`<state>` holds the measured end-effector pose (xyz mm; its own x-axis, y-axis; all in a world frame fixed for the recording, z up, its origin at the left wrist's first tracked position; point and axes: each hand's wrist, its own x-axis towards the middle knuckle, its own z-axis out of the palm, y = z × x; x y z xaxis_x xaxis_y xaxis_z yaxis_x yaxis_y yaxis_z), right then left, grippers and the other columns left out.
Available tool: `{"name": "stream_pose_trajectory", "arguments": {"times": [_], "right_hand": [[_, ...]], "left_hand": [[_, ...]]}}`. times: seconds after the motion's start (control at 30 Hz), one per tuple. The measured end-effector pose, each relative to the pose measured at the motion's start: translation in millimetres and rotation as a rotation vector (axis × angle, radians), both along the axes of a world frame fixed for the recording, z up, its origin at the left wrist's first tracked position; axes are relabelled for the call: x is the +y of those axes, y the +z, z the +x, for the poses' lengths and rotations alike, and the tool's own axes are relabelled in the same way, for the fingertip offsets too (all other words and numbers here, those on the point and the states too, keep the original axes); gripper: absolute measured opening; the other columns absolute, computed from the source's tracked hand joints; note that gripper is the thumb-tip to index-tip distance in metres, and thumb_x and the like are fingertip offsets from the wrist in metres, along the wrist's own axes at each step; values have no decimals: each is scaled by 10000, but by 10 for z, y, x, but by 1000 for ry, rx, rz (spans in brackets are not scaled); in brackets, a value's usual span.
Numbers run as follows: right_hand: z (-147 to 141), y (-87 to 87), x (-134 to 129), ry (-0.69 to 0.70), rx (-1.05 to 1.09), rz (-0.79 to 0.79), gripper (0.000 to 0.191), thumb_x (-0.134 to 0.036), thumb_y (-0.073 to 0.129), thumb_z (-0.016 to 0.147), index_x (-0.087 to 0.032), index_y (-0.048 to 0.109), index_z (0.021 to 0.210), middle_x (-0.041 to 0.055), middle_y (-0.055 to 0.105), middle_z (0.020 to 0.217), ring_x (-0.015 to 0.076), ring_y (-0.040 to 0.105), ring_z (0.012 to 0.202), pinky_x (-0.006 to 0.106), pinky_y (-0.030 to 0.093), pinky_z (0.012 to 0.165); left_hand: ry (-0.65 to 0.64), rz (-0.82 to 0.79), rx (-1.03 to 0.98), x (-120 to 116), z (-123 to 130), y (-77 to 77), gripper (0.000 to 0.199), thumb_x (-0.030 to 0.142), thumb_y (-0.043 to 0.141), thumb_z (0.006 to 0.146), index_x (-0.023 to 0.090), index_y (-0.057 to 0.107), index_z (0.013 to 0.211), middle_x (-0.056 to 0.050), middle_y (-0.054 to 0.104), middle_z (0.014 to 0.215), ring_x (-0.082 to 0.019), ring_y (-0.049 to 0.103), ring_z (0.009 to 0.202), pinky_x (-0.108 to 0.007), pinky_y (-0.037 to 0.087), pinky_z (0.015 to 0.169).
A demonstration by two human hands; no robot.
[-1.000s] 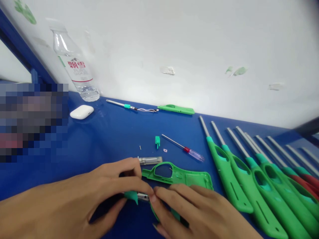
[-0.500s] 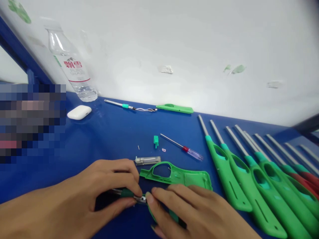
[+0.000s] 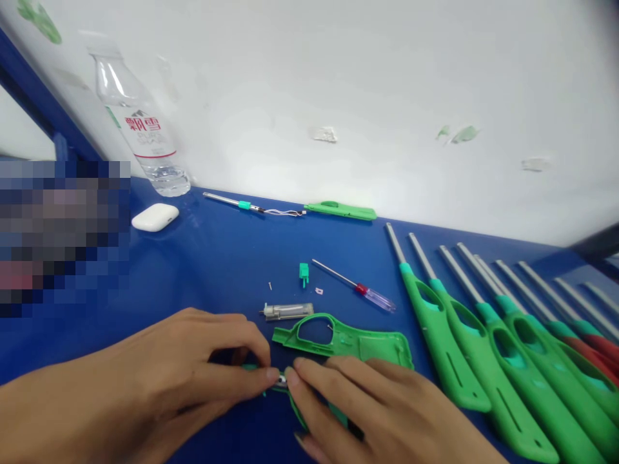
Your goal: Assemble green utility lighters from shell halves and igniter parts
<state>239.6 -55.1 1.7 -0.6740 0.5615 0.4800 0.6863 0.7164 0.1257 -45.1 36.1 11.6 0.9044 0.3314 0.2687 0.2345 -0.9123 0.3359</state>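
Left hand (image 3: 193, 374) and right hand (image 3: 358, 399) meet near me, tips almost touching: my left is pinched narrow on the short bright stretch of a metal tube (image 3: 282, 381), and my right closes round a green shell (image 3: 296, 412) that it mostly covers. How far the tube sits inside that shell I cannot tell — my fingers hide the join.

As for progress, I judge this piece only part-way together. Its likely other half, the open green half (image 3: 338, 341), lies just beyond my fingers, and the clear fuel tank (image 3: 290, 312) rests loose near its far left end. Farther off lie the teal block (image 3: 304, 272), a small screw (image 3: 270, 286), a pale scrap (image 3: 319, 291) and the screwdriver (image 3: 374, 299). By the wall (image 3: 265, 84), a wired rod (image 3: 222, 198) and another green piece (image 3: 341, 210) lie apart from my work. The lighters (image 3: 461, 367) on the right look whole.

That row hems in my right side, and the tank and open half sit close beyond my fingertips. I have more room to the left, over the blue table (image 3: 217, 258), towards the white case (image 3: 155, 218) and the bottle (image 3: 140, 129) at the far edge.
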Motion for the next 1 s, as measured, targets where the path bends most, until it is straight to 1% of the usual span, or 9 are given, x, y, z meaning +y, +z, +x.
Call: {"name": "stream_pose_trajectory", "arguments": {"times": [0.13,0.23,0.43,0.57,0.63,0.7,0.8,0.9,1.0], "right_hand": [[-10,8,17,11,-47,43,350,-99,464,1162,-169,794,1253,-20,869,1170,123,772,901,279,571,671],[-10,9,10,25,-86,67,390,-53,435,1151,-168,785,1277,-29,859,1235,120,770,966,286,577,726],[2,13,-19,7,-73,13,244,-225,570,1169,-156,777,1277,19,871,1171,140,796,942,238,585,688],[-11,32,-8,-20,23,-16,259,-197,529,1176,-178,777,1248,-11,882,1080,148,813,888,256,599,674],[-17,45,-11,-38,56,-40,307,-140,484,1170,-186,759,1299,-44,882,1094,144,820,896,275,614,690],[-17,55,-23,-58,64,-58,348,-105,462,1163,-191,730,1368,-64,881,1125,138,827,914,283,627,714],[-10,57,-41,-58,68,-71,331,-123,487,1163,-195,730,1377,-68,883,1143,139,833,929,283,641,743],[-16,55,-35,-43,86,-83,305,-161,504,1176,-185,762,1336,-67,884,1148,144,833,918,285,642,718],[-33,60,-13,-40,116,-79,352,-225,464,1214,-179,813,1221,-62,890,1102,136,834,891,272,632,680]], "left_hand": [[-27,-20,-6,-7,32,10,327,168,450,1139,313,728,1232,1,781,1148,-116,769,893,-201,586,780],[-25,-32,-11,-7,45,8,320,178,454,1140,313,718,1261,0,773,1144,-110,765,895,-183,585,788],[-33,-62,-5,-19,50,-25,324,163,464,1126,307,706,1287,-12,769,1147,-119,759,870,-192,586,765],[-13,-10,26,-34,30,-115,394,127,490,1090,334,696,1355,-15,769,1214,-163,773,973,-247,616,867],[-12,18,23,-37,40,-143,476,66,494,1039,337,696,1373,-13,768,1243,-175,775,1013,-265,620,892],[-16,43,-12,-38,71,-133,481,41,480,1010,322,717,1320,-7,778,1215,-170,781,994,-257,616,841],[-19,79,-45,-40,125,-70,413,81,451,1069,307,731,1270,-1,791,1139,-152,784,907,-238,600,752],[-13,113,-49,-42,150,-18,399,98,438,1095,293,733,1280,-14,797,1121,-153,785,908,-232,605,767],[5,146,-53,-44,155,-2,448,73,443,1036,301,742,1279,-9,797,1125,-155,791,957,-232,608,824]]}}
